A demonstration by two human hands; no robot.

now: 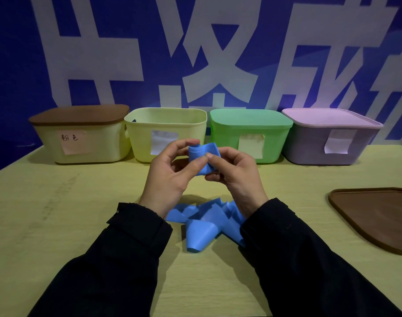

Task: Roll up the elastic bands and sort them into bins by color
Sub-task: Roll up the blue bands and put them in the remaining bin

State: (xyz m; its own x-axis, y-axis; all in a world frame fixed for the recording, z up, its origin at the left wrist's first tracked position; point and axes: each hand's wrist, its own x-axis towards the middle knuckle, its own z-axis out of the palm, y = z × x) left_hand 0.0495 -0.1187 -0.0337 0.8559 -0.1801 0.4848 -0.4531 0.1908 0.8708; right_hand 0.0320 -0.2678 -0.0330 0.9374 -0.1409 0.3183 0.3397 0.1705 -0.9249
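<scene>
A blue elastic band [201,160] is partly rolled between my two hands, held above the table. My left hand [170,175] pinches the small roll at its top with thumb and fingers. My right hand [235,177] pinches the flat part of the band beside the roll. The loose rest of the band [204,225] lies crumpled on the table under my wrists. Behind stand a row of bins: a yellow bin with a brown lid [81,133], an open yellow bin [165,124], a green lidded bin [250,133] and a purple lidded bin [330,138].
A brown lid [376,216] lies flat on the table at the right. Each bin carries a paper label on its front. The pale wooden table [58,213] ends at a blue wall with large white characters.
</scene>
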